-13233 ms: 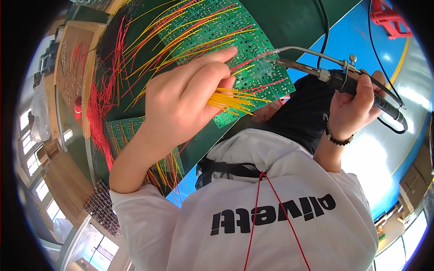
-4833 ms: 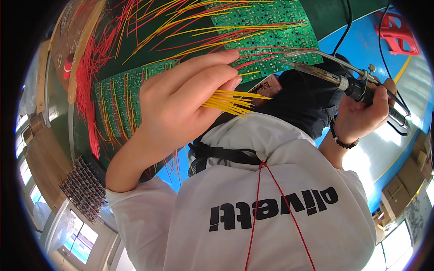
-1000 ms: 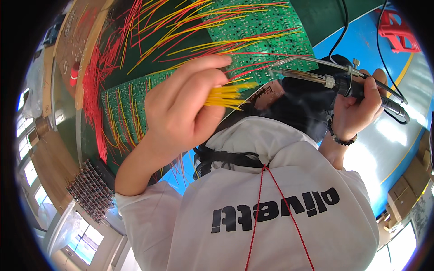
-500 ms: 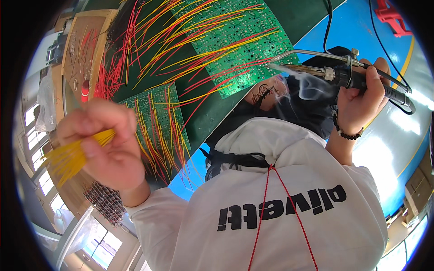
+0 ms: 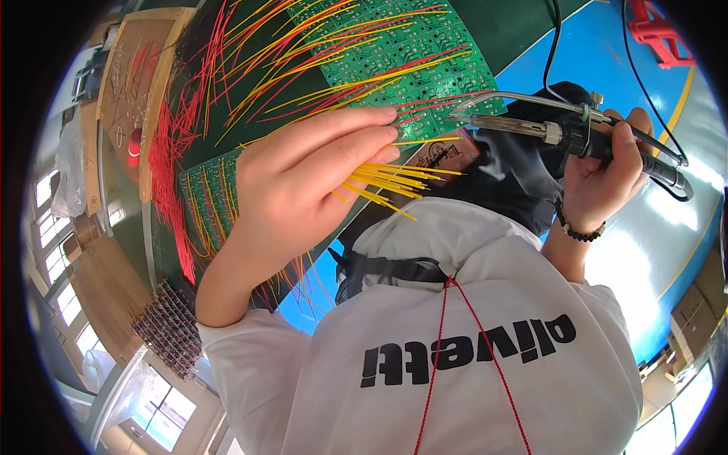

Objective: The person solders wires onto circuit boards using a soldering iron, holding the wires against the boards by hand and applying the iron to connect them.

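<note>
My left hand point(image 5: 284, 178) is closed round a bundle of yellow wires point(image 5: 390, 180), whose ends fan out to the right below the fingers. One yellow wire sticks out separately by the fingertips, near the lower edge of a green circuit board panel point(image 5: 436, 57). Rows of red and yellow wires stand attached across that panel and trail left. In my right hand point(image 5: 607, 171) is a soldering iron point(image 5: 523, 129), with a curved metal feed tube point(image 5: 523, 98) fixed along it. Its tip points left, over or beside the panel's lower right corner. My left hand partly hides a second wired circuit board point(image 5: 199, 201).
Loose red wires point(image 5: 171, 189) lie in a heap on the dark green table point(image 5: 519, 26). A wooden tray point(image 5: 163, 83) stands at the left, with a stack of small boards point(image 5: 168, 330) below. Black cables point(image 5: 557, 45) hang near the iron. A red stool point(image 5: 660, 34) is at upper right.
My left hand has swung right and upward with the yellow wires, from the left side to the panel's lower edge. The iron has barely moved, and the smoke by its tip has thinned.
</note>
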### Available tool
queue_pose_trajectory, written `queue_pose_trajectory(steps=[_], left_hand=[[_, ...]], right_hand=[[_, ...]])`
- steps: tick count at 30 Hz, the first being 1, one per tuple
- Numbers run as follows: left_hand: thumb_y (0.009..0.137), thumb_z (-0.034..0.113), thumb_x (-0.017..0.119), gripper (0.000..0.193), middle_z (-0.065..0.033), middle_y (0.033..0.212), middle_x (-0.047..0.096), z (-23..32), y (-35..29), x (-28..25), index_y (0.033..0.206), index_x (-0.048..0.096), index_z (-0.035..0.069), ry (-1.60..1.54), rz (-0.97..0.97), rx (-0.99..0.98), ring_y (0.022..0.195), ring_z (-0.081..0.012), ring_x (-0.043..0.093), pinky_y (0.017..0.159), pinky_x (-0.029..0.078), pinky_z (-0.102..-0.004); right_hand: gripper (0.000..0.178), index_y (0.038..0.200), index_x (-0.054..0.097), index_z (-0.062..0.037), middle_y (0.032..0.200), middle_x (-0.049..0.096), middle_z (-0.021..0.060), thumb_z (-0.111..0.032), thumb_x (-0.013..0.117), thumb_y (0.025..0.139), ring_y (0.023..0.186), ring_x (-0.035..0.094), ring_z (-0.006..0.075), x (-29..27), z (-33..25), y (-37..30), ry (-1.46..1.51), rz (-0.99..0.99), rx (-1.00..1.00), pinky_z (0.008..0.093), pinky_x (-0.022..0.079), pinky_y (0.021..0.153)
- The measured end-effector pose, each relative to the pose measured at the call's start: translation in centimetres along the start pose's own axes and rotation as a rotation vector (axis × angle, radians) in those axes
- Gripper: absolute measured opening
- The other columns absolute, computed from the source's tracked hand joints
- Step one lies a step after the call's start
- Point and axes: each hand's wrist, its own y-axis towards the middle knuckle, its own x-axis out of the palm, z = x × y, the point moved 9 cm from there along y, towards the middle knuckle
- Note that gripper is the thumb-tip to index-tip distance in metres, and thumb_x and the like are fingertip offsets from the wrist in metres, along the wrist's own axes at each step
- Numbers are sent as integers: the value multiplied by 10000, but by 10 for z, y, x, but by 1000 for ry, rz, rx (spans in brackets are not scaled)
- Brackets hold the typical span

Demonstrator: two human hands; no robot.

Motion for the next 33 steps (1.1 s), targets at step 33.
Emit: queue_pose_trajectory(steps=[33], left_hand=[[653, -39, 654, 121, -120, 839, 649, -10, -9, 1, 747, 584, -9, 10, 77, -31, 714, -198, 635, 605, 503, -238]], right_hand=[[33, 738, 541, -46, 692, 416, 34, -16, 537, 750, 521, 412, 76, 12, 1, -3, -180, -109, -111, 187, 321, 426]])
